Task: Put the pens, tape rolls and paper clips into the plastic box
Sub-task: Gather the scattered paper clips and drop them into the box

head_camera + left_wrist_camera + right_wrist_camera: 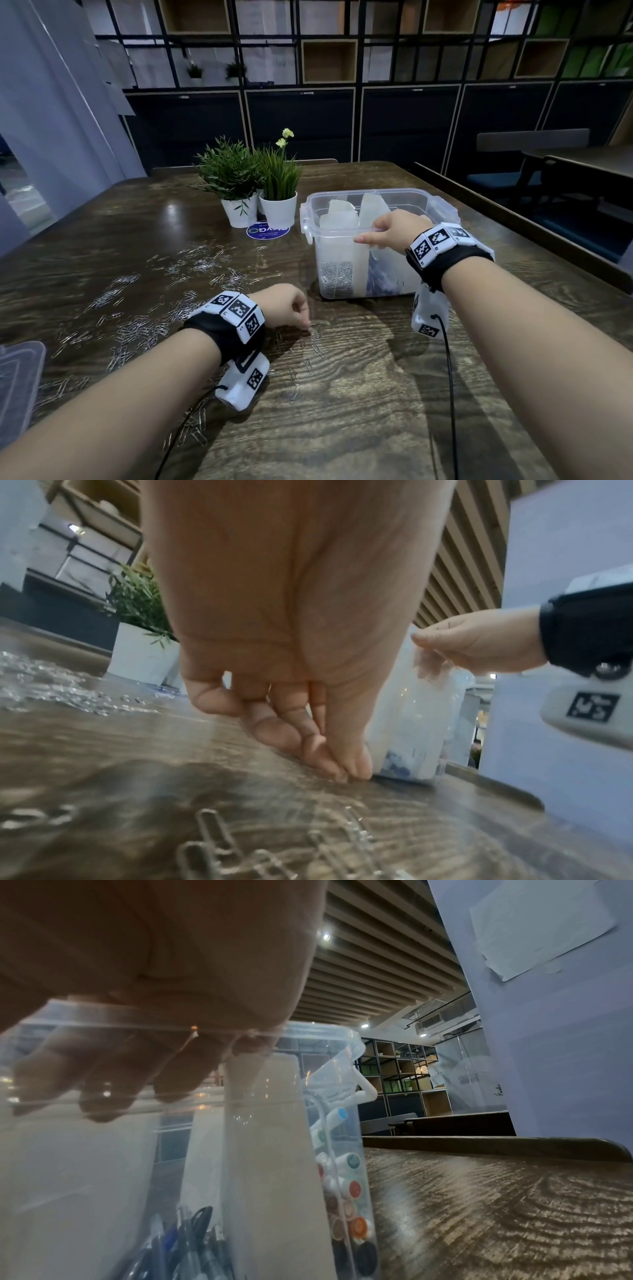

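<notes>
Fingers of right hand (394, 229) grip plastic box (442, 209) rim; left hand (286, 306) pinches paper clips (317, 331); sticker unreadable.

- Head view: high, looking forward and down over the wooden table (342, 411). Both forearms reach in from the bottom edge; shelving wall fills the far background.
- Left wrist view: very low, just above the table top, looking along the palm to the left hand (274, 642) fingertips. Close range; nearest paper clips (212, 842) blurred.
- Right wrist view: under the right hand (154, 961), pressed close to the plastic box (308, 1047), looking through its clear wall, with ceiling slats above.
- Shared: all three views take in the box and the table; head and left wrist views both show the right hand at the box rim and the potted plants (239, 178).
</notes>
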A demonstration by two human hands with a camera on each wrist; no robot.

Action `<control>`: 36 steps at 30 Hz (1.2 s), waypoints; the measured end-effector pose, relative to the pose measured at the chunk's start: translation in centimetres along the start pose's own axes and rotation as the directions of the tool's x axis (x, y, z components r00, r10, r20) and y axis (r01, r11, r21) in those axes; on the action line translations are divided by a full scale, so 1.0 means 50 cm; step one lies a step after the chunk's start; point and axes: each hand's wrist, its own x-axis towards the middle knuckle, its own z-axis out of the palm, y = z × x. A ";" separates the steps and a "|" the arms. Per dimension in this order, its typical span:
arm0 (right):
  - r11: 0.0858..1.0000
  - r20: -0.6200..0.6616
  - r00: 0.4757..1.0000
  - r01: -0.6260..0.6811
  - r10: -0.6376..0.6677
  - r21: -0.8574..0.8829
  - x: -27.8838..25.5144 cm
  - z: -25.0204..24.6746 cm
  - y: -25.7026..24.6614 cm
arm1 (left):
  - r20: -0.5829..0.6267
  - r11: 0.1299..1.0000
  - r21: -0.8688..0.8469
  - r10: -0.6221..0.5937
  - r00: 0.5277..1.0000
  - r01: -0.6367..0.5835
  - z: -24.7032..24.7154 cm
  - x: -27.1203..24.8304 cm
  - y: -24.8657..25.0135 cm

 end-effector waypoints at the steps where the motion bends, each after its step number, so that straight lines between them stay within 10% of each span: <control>1: 1.000 -0.005 1.000 0.002 -0.002 -0.003 0.000 0.000 0.001 | -0.030 0.999 -0.047 -0.009 1.000 0.007 0.000 0.002 0.004; 36: 0.999 -0.004 1.000 0.022 -0.022 -0.037 0.006 0.005 0.004 | 0.124 0.987 0.156 0.026 0.992 -0.046 0.014 0.048 0.029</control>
